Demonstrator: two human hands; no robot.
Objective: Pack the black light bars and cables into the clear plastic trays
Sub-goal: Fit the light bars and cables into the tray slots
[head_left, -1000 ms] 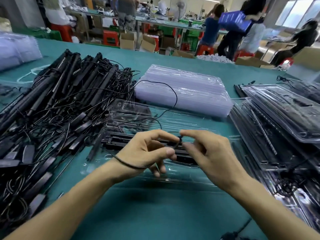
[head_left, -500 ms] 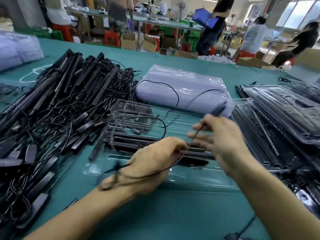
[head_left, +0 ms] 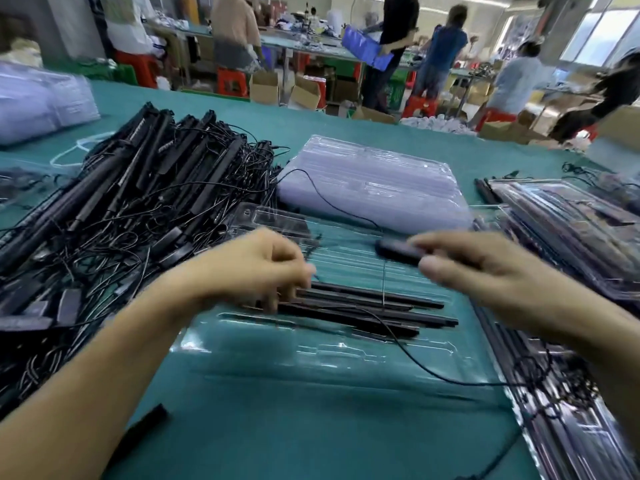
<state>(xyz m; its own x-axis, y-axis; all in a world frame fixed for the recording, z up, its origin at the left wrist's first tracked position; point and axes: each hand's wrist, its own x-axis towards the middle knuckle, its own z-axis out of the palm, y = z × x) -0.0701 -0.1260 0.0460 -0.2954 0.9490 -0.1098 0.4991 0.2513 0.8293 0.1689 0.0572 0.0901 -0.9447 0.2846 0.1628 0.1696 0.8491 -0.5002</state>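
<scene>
Black light bars (head_left: pixel 367 308) lie side by side in the clear tray (head_left: pixel 311 362) on the green table (head_left: pixel 277 427) before you, your left hand (head_left: pixel 256 268) curled over their left ends, its grip too blurred to tell, while your right hand (head_left: pixel 485 271) pinches a small black block (head_left: pixel 394 249) above the tray.

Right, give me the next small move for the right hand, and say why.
Probably lower the small black module, pinched in the right hand, into the clear tray beyond the light bars. It hangs above the tray, the bars already lie inside, and a cable trails over the tray's near right edge. The left hand sits at the bars' ends; its grip is blurred.
</scene>
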